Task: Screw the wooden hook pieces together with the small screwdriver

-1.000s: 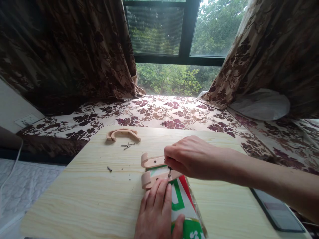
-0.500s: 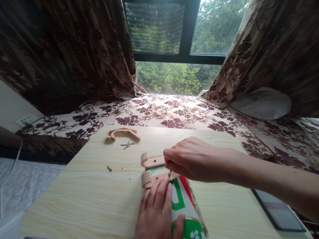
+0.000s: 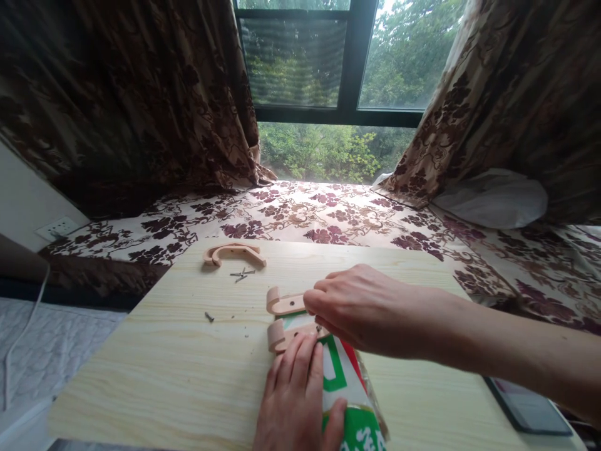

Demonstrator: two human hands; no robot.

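Note:
Two pale wooden hooks lie side by side on a green, white and red packet (image 3: 359, 407). Across the nearer hook (image 3: 278, 337) rest the spread fingertips of my left hand (image 3: 295, 391), with the palm over the packet. My right hand (image 3: 357, 307) is closed above the right ends of both hooks; whatever its fingers hold is hidden. A dark screw head shows just under it in the nearer hook. Another dark screw sits in the farther hook (image 3: 282, 303).
Curved wooden pieces (image 3: 239, 253) lie at the table's back left, near several small screws (image 3: 241, 274). One larger screw (image 3: 209, 317) lies closer on the table (image 3: 164, 369). A phone (image 3: 530, 407) rests at the right edge, partly under my forearm.
My right hand has turned slightly and shifted a little down and left over the hooks. My left hand stays in place. The view has tilted slightly.

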